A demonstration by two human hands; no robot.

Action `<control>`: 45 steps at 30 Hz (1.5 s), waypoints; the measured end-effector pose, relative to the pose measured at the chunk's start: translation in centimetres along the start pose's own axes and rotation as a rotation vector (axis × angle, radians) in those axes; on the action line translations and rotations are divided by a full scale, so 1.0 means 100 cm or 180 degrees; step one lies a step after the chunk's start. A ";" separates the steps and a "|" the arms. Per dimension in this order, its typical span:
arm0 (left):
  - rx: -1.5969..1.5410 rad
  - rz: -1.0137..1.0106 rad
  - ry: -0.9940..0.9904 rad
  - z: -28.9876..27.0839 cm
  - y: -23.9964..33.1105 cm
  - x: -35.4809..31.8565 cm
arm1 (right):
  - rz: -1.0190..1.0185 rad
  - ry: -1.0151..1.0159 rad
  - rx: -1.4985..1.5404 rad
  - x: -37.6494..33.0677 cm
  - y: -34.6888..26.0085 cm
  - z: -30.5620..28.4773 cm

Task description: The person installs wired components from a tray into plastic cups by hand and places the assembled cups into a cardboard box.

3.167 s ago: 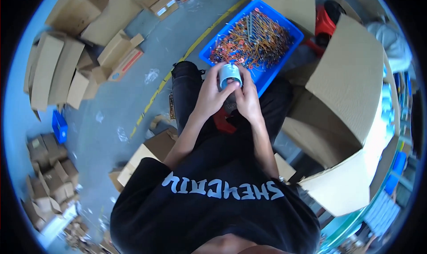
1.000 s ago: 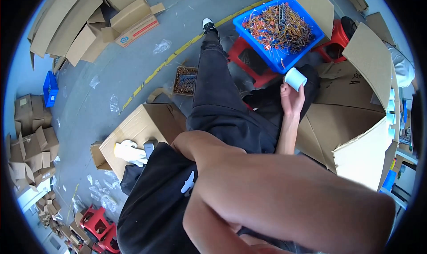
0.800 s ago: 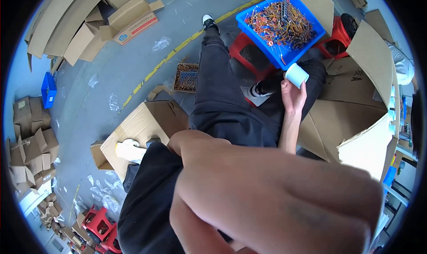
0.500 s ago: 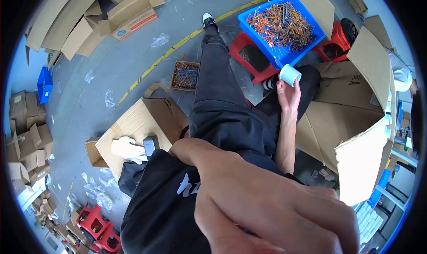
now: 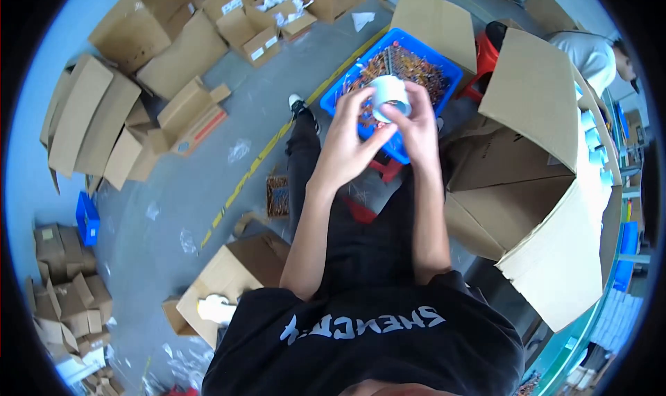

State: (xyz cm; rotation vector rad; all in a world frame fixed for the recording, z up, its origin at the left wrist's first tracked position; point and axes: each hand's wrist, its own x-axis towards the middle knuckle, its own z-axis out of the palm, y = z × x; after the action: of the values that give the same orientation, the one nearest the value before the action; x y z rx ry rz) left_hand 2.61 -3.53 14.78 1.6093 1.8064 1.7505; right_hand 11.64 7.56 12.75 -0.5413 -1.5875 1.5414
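Observation:
A short pale blue, cup-like cylinder (image 5: 390, 90) is between my hands, above a blue plastic bin, with its opening partly facing me. My left hand (image 5: 352, 133) grips its left side, fingers curled round it. My right hand (image 5: 420, 122) has the other side, the thumb at the opening. Below them the blue bin (image 5: 447, 66) is heaped with small orange and brown wire-like parts (image 5: 423, 70) and a dark metal strip. Some of the bin and heap is hidden behind my hands.
To my right stands a large open carton (image 5: 513, 188), with several pale blue cylinders (image 5: 593, 139) along its far side. A person (image 5: 586, 56) bends beyond it. A small box of parts (image 5: 277, 195) sits by my leg. A white glove (image 5: 216, 309) lies on a carton at left.
My left hand has moved from close below the camera out to the cylinder, which only my right hand held before. Both hands now hold it over the bin. The view has shifted.

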 end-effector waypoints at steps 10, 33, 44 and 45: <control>-0.1505 -0.0650 0.0015 0.024 -0.054 0.005 | 0.0550 -0.0208 0.0716 -0.004 0.002 -0.007; -0.1295 -0.1688 0.0767 0.032 -0.084 0.002 | 0.0510 -0.0158 -0.0621 -0.001 0.027 0.030; -0.2931 -0.1788 -0.0005 0.000 -0.087 0.011 | 0.0280 0.0025 -0.0698 0.002 0.032 0.036; -0.2556 -0.1631 0.0063 0.008 -0.083 0.008 | 0.0055 0.0015 -0.1093 -0.001 0.031 0.032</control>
State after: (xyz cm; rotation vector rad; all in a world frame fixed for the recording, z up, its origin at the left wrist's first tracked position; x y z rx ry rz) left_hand -1.76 -0.23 8.42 0.7367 1.1137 1.8550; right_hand 8.39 5.98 10.09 -0.7460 -1.8606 1.2830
